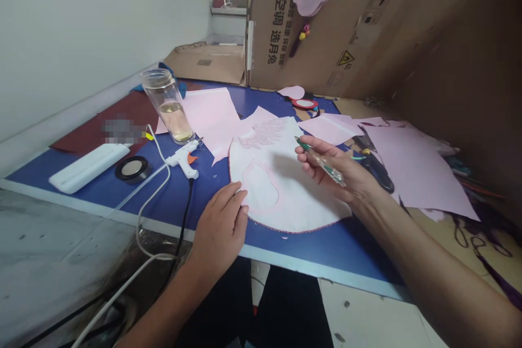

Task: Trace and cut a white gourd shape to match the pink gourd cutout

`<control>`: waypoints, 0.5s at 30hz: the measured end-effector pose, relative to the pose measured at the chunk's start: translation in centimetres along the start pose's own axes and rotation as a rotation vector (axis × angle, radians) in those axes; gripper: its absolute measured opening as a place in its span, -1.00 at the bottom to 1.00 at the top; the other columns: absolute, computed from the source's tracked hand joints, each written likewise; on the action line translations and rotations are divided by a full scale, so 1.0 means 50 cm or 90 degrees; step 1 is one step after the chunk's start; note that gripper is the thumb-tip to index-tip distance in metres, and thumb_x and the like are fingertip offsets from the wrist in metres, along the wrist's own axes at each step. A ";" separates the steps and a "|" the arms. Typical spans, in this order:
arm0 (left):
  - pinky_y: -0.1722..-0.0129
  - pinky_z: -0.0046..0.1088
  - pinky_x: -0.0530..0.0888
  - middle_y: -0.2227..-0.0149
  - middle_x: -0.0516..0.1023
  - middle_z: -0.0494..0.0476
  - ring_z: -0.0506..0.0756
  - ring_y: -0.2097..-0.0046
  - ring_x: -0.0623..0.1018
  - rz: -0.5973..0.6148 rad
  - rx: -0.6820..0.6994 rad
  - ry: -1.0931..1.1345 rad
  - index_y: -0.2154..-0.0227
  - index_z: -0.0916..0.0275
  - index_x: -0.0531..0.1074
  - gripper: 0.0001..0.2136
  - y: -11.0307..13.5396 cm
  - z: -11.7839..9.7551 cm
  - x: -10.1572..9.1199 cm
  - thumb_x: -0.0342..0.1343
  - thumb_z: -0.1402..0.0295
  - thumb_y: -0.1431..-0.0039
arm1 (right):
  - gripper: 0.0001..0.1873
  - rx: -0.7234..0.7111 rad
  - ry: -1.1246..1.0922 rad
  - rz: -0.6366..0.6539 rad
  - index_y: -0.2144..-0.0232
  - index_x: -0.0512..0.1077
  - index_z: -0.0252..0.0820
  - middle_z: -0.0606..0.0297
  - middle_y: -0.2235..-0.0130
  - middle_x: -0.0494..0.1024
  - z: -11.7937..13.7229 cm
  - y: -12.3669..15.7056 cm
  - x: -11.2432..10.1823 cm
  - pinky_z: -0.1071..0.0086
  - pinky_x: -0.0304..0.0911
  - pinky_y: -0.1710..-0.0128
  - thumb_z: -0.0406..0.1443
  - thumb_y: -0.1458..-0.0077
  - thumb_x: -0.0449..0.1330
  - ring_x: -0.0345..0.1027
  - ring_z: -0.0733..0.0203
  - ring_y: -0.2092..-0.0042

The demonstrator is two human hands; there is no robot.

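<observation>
My right hand [322, 160] is raised over the right part of a white fabric-like piece, its fingers closed on a pen [326, 167] with a clear barrel and green parts. The pen's tip points up and left, apart from the surface. Flat on the blue table lies the white piece [302, 206], with a curved, reddish stitched-looking edge. It bears a feathery wing-like drawing [263, 135] and a rounded pink outline [261, 185]. At its lower left edge my left hand [224, 217] lies flat, fingertips on the rim.
A glue gun [185, 159] with cables, a roll of tape [132, 168], a white power strip [89, 167] and a glass jar [171, 111] of liquid stand left. Pink sheets [420, 168] and dark-handled scissors [375, 168] lie right. A cardboard box [261, 27] rises behind.
</observation>
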State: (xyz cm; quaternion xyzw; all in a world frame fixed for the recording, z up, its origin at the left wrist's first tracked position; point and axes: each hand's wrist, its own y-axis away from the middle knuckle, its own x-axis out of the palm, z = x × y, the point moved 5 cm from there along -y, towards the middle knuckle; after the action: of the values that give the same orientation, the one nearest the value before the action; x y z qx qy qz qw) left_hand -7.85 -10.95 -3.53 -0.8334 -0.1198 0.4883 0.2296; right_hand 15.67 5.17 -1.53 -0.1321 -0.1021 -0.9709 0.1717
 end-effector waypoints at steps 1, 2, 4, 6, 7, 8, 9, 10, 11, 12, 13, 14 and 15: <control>-0.29 -0.10 0.54 -0.21 0.61 0.23 0.22 -0.27 0.56 0.002 -0.002 0.002 -0.11 0.20 0.53 -0.73 0.000 0.000 0.000 0.02 0.38 -0.47 | -0.58 -0.006 0.003 -0.003 0.05 0.63 0.06 0.29 0.04 0.70 0.000 0.000 0.001 0.31 0.62 0.11 -0.28 -0.01 0.51 0.62 0.14 0.05; -0.29 -0.09 0.54 -0.21 0.61 0.23 0.23 -0.27 0.56 0.003 -0.004 0.004 -0.10 0.19 0.53 -0.73 0.000 0.000 0.000 0.01 0.38 -0.47 | -0.55 -0.012 0.006 -0.004 0.04 0.62 0.06 0.29 0.04 0.69 -0.001 -0.001 0.002 0.31 0.61 0.11 -0.28 0.02 0.53 0.62 0.15 0.05; -0.28 -0.08 0.55 -0.22 0.60 0.22 0.23 -0.27 0.56 0.007 -0.006 0.007 -0.10 0.19 0.53 -0.73 -0.001 0.001 0.000 0.01 0.37 -0.47 | -0.52 -0.032 0.017 -0.003 0.03 0.60 0.07 0.29 0.03 0.68 -0.002 0.001 0.006 0.30 0.59 0.11 -0.24 0.04 0.55 0.60 0.13 0.05; -0.28 -0.07 0.55 -0.22 0.60 0.22 0.23 -0.27 0.56 0.008 -0.007 0.009 -0.11 0.18 0.53 -0.73 -0.002 0.001 -0.001 0.02 0.37 -0.47 | -0.53 -0.067 0.047 0.006 0.01 0.56 0.08 0.28 0.04 0.66 -0.003 0.004 0.012 0.27 0.57 0.10 -0.16 -0.02 0.53 0.59 0.11 0.04; -0.28 -0.07 0.55 -0.23 0.60 0.21 0.23 -0.27 0.56 0.011 -0.008 0.009 -0.11 0.17 0.52 -0.73 -0.002 0.001 -0.002 0.02 0.37 -0.47 | -0.56 -0.090 0.070 0.010 0.01 0.54 0.08 0.28 0.05 0.65 -0.003 0.007 0.015 0.26 0.55 0.09 -0.11 -0.07 0.51 0.58 0.11 0.04; -0.28 -0.07 0.54 -0.23 0.60 0.21 0.23 -0.27 0.56 0.013 -0.008 0.008 -0.11 0.17 0.52 -0.73 -0.003 0.001 -0.003 0.02 0.37 -0.47 | -0.59 -0.115 0.098 0.012 0.02 0.52 0.07 0.27 0.07 0.65 -0.003 0.009 0.018 0.25 0.53 0.09 -0.07 -0.12 0.47 0.57 0.11 0.06; -0.28 -0.08 0.54 -0.24 0.59 0.20 0.22 -0.27 0.56 0.015 -0.007 0.008 -0.11 0.17 0.52 -0.73 -0.004 0.000 -0.003 0.02 0.37 -0.47 | -0.63 -0.140 0.135 0.011 0.04 0.51 0.05 0.27 0.10 0.64 -0.003 0.012 0.021 0.25 0.52 0.10 -0.04 -0.17 0.44 0.56 0.12 0.08; -0.29 -0.09 0.54 -0.24 0.59 0.20 0.22 -0.27 0.56 0.017 -0.004 0.006 -0.11 0.17 0.52 -0.73 -0.005 -0.001 -0.003 0.02 0.37 -0.47 | -0.66 -0.166 0.179 0.008 0.05 0.50 0.03 0.27 0.12 0.63 -0.003 0.016 0.024 0.24 0.50 0.11 -0.02 -0.21 0.40 0.56 0.13 0.11; -0.29 -0.09 0.53 -0.24 0.59 0.20 0.22 -0.27 0.56 0.019 0.001 0.004 -0.11 0.17 0.53 -0.73 -0.006 -0.001 -0.003 0.02 0.37 -0.47 | -0.69 -0.193 0.230 0.006 0.07 0.50 0.01 0.27 0.14 0.63 -0.002 0.019 0.027 0.24 0.48 0.12 -0.01 -0.26 0.36 0.55 0.13 0.15; -0.29 -0.09 0.53 -0.24 0.59 0.20 0.22 -0.27 0.56 0.021 0.006 0.001 -0.10 0.18 0.53 -0.73 -0.006 -0.002 -0.003 0.02 0.38 -0.47 | -0.72 -0.223 0.285 0.005 0.07 0.50 0.00 0.26 0.16 0.63 -0.001 0.023 0.031 0.23 0.47 0.13 -0.01 -0.31 0.31 0.54 0.13 0.18; -0.30 -0.08 0.52 -0.23 0.60 0.20 0.22 -0.27 0.56 0.021 0.009 -0.003 -0.09 0.18 0.53 -0.73 -0.007 -0.002 -0.002 0.01 0.38 -0.47 | -0.74 -0.256 0.345 0.009 0.07 0.50 0.00 0.27 0.18 0.63 0.000 0.027 0.035 0.21 0.45 0.11 -0.02 -0.36 0.25 0.54 0.13 0.19; -0.30 -0.08 0.52 -0.23 0.60 0.19 0.22 -0.27 0.56 0.022 0.011 -0.006 -0.09 0.17 0.53 -0.73 -0.007 -0.002 -0.001 0.01 0.38 -0.47 | -0.76 -0.286 0.408 0.018 0.05 0.50 0.01 0.27 0.18 0.64 0.000 0.031 0.040 0.19 0.43 0.08 -0.04 -0.41 0.20 0.54 0.11 0.17; -0.30 -0.07 0.52 -0.22 0.60 0.19 0.22 -0.27 0.56 0.021 0.010 -0.008 -0.09 0.17 0.53 -0.73 -0.007 -0.002 0.000 0.00 0.38 -0.47 | -0.78 -0.314 0.470 0.030 0.05 0.51 0.03 0.27 0.17 0.65 0.000 0.034 0.046 0.17 0.41 0.05 -0.07 -0.44 0.14 0.54 0.09 0.14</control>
State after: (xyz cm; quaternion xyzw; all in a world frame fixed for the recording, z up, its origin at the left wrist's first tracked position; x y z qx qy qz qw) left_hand -7.77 -10.68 -3.32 -0.8304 -0.1037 0.4981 0.2273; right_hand 14.21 2.90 -0.61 0.1845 0.2035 -0.9442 0.1818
